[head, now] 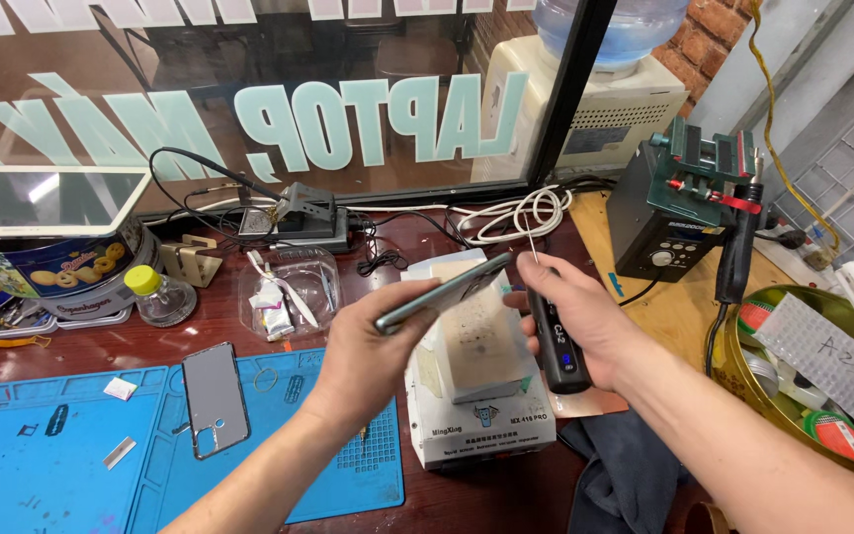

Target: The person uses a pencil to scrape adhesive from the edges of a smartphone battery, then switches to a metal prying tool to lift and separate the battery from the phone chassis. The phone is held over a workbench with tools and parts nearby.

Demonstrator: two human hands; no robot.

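My left hand (pixel 373 351) holds a slim smartphone (pixel 444 292) tilted edge-up above a white heating-plate machine (pixel 476 415). My right hand (pixel 570 316) grips a black pen-shaped electric tool (pixel 555 341) whose thin metal tip (pixel 529 237) points upward, close to the phone's upper end. A phone back cover (pixel 214 398), grey with a camera cutout, lies on the blue work mat (pixel 71 455) to the left of my left forearm.
A black soldering station (pixel 669 222) with a green holder stands at the right, a round tin of tape rolls (pixel 822 386) beside it. A biscuit tin with a tablet on top (pixel 46 222), a small bottle (pixel 155 295), a plastic tray of tubes (pixel 284 292) and cables lie behind.
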